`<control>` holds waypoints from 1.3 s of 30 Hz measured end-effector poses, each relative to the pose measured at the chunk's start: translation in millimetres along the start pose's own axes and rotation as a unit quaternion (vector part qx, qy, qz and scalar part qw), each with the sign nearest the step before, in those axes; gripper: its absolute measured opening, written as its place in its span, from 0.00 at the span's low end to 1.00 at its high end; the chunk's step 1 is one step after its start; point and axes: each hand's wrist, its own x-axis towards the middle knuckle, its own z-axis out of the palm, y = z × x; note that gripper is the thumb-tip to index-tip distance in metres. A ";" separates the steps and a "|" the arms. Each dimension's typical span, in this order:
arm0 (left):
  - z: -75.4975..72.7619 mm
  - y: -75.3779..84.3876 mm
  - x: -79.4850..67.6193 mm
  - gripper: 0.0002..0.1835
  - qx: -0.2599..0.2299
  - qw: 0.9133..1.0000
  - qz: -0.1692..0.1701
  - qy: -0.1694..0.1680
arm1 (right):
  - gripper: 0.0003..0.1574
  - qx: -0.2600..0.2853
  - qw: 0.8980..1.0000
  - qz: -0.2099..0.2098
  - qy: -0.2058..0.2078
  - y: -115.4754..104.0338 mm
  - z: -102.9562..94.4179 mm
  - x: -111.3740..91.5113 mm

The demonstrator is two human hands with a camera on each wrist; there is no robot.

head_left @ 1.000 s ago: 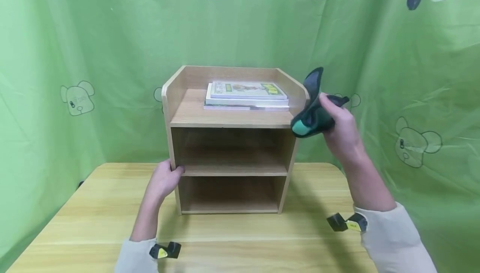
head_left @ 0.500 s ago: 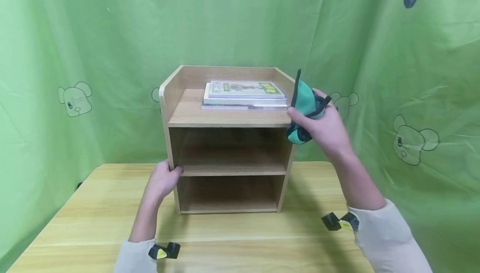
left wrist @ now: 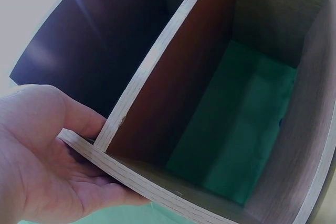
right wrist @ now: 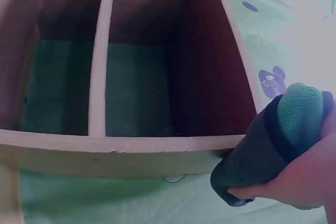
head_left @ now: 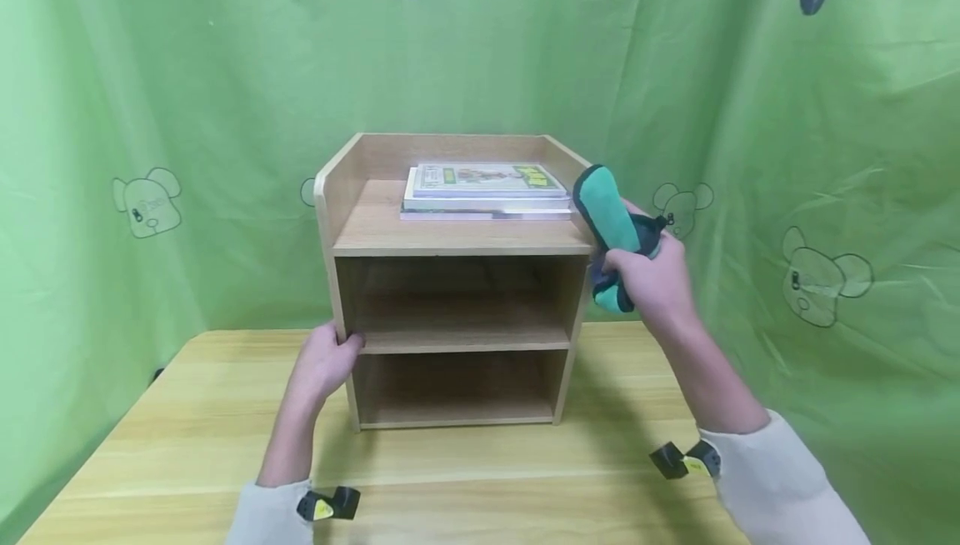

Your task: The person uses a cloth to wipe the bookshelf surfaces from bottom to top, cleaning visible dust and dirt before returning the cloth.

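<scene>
A small light-wood shelf unit [head_left: 461, 251] stands upright on the table, its front facing me. At its left side panel, my left hand [head_left: 326, 359] grips the edge with the thumb inside by the middle shelf; the left wrist view shows the other fingers behind the panel. My right hand [head_left: 654, 278] holds a bunched teal cloth [head_left: 611, 210] with dark edging, beside the upper right side panel. In the right wrist view the cloth's dark grey side [right wrist: 252, 156] lies right at the panel's outer edge. The fingers behind the cloth are partly hidden.
A stack of several thin books [head_left: 486, 192] lies on the top shelf, toward the right. Pale wood table [head_left: 187, 445] extends around the unit. A green patterned curtain [head_left: 247, 70] hangs behind and on both sides.
My right hand has moved left and slightly down with the cloth and turned it, so more of its teal side shows. My left hand keeps its grip on the side panel.
</scene>
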 end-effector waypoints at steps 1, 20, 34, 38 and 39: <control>0.2 0.2 0.2 0.19 -0.001 1.000 0.002 0.000 | 0.51 0.006 1.000 0.003 0.002 2.8 -0.9 -0.7; 0.1 0.1 0.7 0.18 0.006 1.000 0.001 0.003 | 0.09 -0.032 0.994 0.108 0.014 97.6 17.1 -26.1; 0.9 0.1 0.4 0.20 0.003 1.000 0.004 0.002 | 0.04 -0.078 0.979 0.176 -0.070 189.9 35.0 -40.6; 0.6 -0.8 0.8 0.19 0.003 1.000 0.003 0.002 | 0.06 -0.091 0.976 0.174 -0.091 190.4 32.7 -41.9; 0.4 -1.0 0.9 0.19 0.002 1.000 0.003 0.001 | 0.06 -0.091 0.976 0.173 -0.099 189.0 31.3 -41.8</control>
